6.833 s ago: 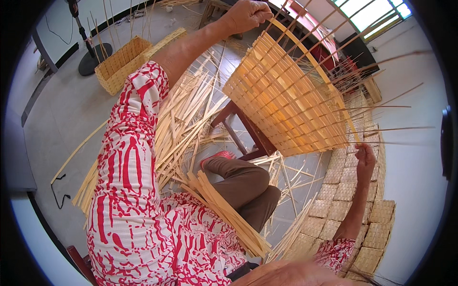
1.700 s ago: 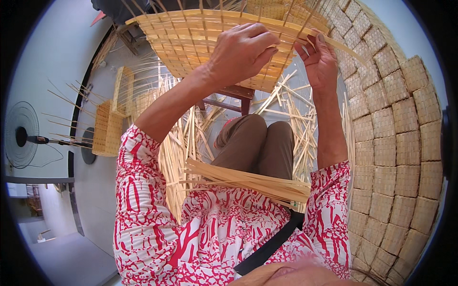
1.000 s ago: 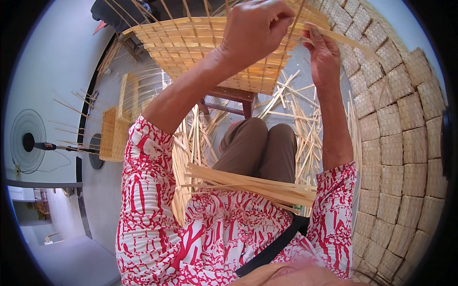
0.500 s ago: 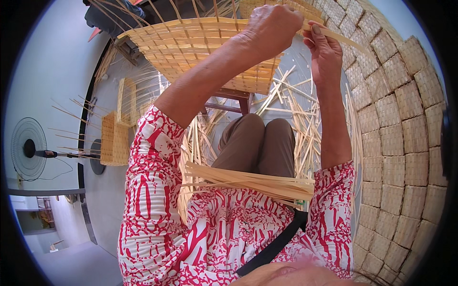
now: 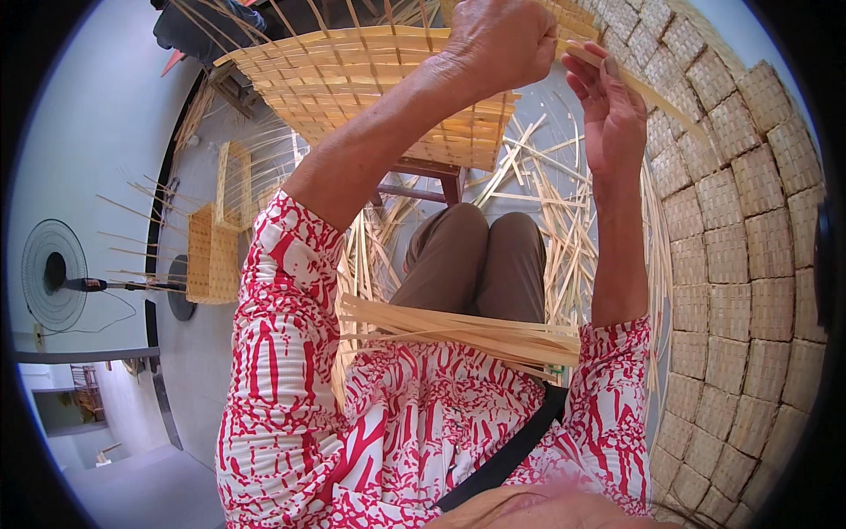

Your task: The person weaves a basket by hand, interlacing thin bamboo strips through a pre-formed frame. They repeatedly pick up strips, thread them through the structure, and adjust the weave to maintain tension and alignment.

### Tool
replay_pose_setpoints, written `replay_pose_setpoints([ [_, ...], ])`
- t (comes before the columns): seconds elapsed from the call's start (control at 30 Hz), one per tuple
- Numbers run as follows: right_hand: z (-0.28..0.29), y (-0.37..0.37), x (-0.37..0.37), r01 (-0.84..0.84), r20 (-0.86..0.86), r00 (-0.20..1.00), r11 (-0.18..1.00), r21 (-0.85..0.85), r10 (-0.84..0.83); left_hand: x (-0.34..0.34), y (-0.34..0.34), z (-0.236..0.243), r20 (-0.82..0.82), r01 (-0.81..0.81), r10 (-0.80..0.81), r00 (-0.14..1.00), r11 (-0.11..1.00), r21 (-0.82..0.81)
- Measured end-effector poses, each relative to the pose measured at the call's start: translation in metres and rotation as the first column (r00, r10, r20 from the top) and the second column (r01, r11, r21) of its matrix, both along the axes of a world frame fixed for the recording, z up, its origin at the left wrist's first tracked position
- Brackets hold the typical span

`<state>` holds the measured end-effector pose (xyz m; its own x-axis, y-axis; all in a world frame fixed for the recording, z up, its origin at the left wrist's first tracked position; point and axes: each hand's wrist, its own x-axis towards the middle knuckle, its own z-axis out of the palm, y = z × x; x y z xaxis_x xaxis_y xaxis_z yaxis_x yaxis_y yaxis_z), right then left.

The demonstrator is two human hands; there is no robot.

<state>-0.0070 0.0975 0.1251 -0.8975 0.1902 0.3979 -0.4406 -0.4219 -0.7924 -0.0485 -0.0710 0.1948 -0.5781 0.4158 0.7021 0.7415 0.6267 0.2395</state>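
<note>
A half-woven basket [image 5: 352,75] of pale bamboo strips lies ahead of me on a dark wooden stool [image 5: 451,183], loose strip ends sticking up from its far side. My left hand [image 5: 507,44] is closed at the basket's right end, on a flat bamboo strip [image 5: 665,104]; its fingertips are partly hidden behind the fist. The strip runs rightward from there, past the thumb and fingers of my right hand [image 5: 614,119], which hold it loosely, the other fingers partly stretched. Across my lap lies a bundle of bamboo strips [image 5: 458,333].
Cut strips [image 5: 555,216] litter the floor around the stool. Stacked woven pieces [image 5: 723,229] form a wall on the right. At left stand another unfinished basket [image 5: 211,256] with protruding strips and a fan [image 5: 55,271]. A person's dark-clothed leg [image 5: 198,35] shows at upper left.
My right hand has shifted slightly right and down along the strip, its fingers looser. My left hand has moved up a little, and the strip's free end tilts lower.
</note>
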Motion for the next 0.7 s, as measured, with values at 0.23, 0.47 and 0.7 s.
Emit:
replay_pose_setpoints([
  [0.23, -0.008, -0.053, 0.019, 0.288, -0.276, 0.928, 0.951, 0.113, -0.249, 0.004, 0.007, -0.002, -0.073, -0.101, 0.103, 0.992, 0.995, 0.023],
  [0.47, -0.019, -0.065, 0.020, 0.386, -0.276, 0.903, 0.905, 0.179, -0.330, 0.019, 0.000, 0.001, -0.027, -0.094, 0.092, 0.995, 0.987, -0.133],
  [0.7, -0.014, 0.007, -0.017, -0.356, -0.050, 0.934, 0.910, -0.211, 0.354, 0.022, -0.031, 0.018, 0.158, 0.200, -0.179, 0.971, 0.971, -0.127],
])
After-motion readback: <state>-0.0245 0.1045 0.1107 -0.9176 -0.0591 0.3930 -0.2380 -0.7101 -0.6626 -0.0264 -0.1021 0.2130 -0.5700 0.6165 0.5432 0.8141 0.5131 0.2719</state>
